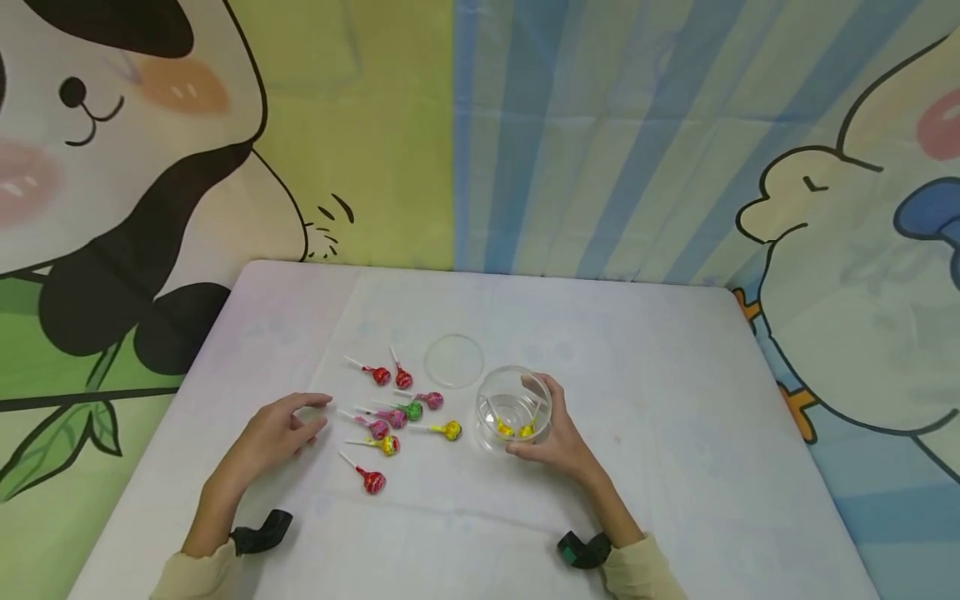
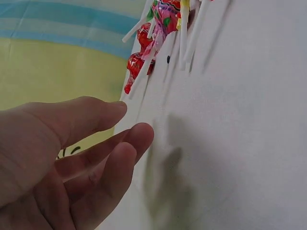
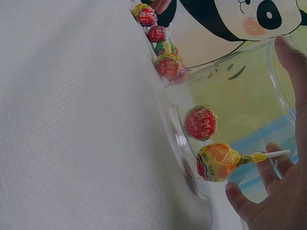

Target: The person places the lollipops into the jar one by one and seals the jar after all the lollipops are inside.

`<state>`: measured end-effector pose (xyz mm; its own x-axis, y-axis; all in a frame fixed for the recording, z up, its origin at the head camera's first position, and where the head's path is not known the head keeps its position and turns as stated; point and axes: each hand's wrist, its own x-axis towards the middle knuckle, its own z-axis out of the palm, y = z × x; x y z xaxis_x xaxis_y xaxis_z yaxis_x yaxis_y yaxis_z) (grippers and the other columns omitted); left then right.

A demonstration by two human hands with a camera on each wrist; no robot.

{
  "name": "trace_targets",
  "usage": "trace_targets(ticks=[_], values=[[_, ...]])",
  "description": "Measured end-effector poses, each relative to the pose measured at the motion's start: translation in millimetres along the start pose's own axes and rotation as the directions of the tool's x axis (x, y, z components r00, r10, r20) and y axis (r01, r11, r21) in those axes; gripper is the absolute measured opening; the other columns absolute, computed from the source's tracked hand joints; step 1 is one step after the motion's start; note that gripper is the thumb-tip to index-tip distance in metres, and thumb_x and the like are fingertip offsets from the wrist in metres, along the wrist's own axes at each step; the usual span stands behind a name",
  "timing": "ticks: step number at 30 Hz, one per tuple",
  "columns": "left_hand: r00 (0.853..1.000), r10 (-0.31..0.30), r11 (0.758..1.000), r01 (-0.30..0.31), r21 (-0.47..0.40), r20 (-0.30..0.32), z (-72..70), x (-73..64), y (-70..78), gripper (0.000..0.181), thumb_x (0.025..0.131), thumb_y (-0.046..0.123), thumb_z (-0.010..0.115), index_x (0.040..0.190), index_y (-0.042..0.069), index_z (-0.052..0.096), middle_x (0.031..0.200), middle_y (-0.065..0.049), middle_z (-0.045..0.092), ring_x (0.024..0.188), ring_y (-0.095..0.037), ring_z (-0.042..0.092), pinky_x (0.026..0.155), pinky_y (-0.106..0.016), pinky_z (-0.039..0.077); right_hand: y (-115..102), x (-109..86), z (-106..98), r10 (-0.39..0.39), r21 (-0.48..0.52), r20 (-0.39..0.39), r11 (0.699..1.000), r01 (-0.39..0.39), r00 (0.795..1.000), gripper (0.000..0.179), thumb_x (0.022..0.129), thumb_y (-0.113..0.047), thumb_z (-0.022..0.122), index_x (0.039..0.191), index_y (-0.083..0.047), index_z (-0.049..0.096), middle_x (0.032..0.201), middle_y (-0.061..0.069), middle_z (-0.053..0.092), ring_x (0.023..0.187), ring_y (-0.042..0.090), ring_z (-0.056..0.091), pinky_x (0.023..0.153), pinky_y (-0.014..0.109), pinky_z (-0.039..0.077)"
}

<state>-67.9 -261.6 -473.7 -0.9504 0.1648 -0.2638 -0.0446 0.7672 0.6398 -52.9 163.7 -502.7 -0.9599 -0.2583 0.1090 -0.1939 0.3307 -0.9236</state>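
My right hand (image 1: 561, 440) grips a clear round jar (image 1: 480, 410) from its right side, thumb at the front and fingers behind. Inside lie two yellow-wrapped lollipops (image 3: 218, 162), their white sticks leaning up the wall. In the right wrist view the jar's base is close over the white tabletop. Left of the jar, several lollipops (image 1: 372, 481) in red, pink, green and yellow wrappers lie loose on the table. My left hand (image 1: 272, 435) hovers beside their sticks, fingers loosely bent and apart, nothing between them in the left wrist view.
A clear round lid (image 1: 453, 362) lies flat behind the jar. The white table (image 1: 675, 375) ends at a cartoon-printed cloth (image 1: 397, 167) along the back. Black wrist mounts (image 1: 262, 532) sit at both cuffs.
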Motion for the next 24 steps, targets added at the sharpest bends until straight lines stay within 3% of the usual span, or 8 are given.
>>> trace_targets(ticks=[8, 12, 18, 24], values=[[0.994, 0.054, 0.994, -0.045, -0.099, 0.096, 4.5, 23.6, -16.7, 0.043, 0.092, 0.030, 0.067, 0.129, 0.011, 0.059, 0.075, -0.002, 0.065, 0.056, -0.014, 0.055, 0.055, -0.025, 0.043, 2, -1.7, 1, 0.012, 0.002, 0.007, 1.000, -0.012, 1.000, 0.106, 0.065, -0.021, 0.088, 0.146, -0.018, 0.019, 0.150, 0.015, 0.038, 0.138, 0.042, 0.036, 0.109, 0.070, 0.023], [0.991, 0.078, 0.990, -0.065, -0.122, 0.106, 4.9, 29.3, -18.1, 0.041, 0.090, 0.029, 0.069, 0.127, 0.012, 0.061, 0.078, -0.004, 0.064, 0.056, -0.013, 0.055, 0.054, -0.025, 0.043, 1, -0.3, -1, 0.010, -0.012, 0.005, 1.000, -0.010, 1.000, 0.106, 0.065, -0.019, 0.088, 0.146, -0.018, 0.019, 0.150, 0.014, 0.038, 0.138, 0.041, 0.037, 0.109, 0.068, 0.025], [0.987, 0.110, 0.986, -0.094, -0.139, 0.117, 4.4, 25.1, -20.4, 0.035, 0.090, 0.025, 0.069, 0.123, 0.013, 0.064, 0.085, -0.004, 0.062, 0.055, -0.013, 0.054, 0.052, -0.024, 0.043, 1, -1.5, 2, 0.020, -0.017, 0.001, 1.000, -0.020, 1.000, 0.107, 0.066, -0.017, 0.088, 0.147, -0.020, 0.018, 0.150, 0.013, 0.038, 0.139, 0.041, 0.036, 0.109, 0.069, 0.024], [0.987, 0.098, 0.986, -0.078, -0.147, 0.130, 4.9, 23.3, -22.2, 0.035, 0.090, 0.029, 0.069, 0.122, 0.015, 0.065, 0.072, -0.002, 0.060, 0.055, -0.012, 0.053, 0.051, -0.024, 0.042, 0, -1.3, 1, 0.007, -0.016, -0.002, 1.000, -0.007, 1.000, 0.107, 0.066, -0.015, 0.088, 0.147, -0.020, 0.018, 0.150, 0.016, 0.037, 0.138, 0.042, 0.036, 0.108, 0.071, 0.023]])
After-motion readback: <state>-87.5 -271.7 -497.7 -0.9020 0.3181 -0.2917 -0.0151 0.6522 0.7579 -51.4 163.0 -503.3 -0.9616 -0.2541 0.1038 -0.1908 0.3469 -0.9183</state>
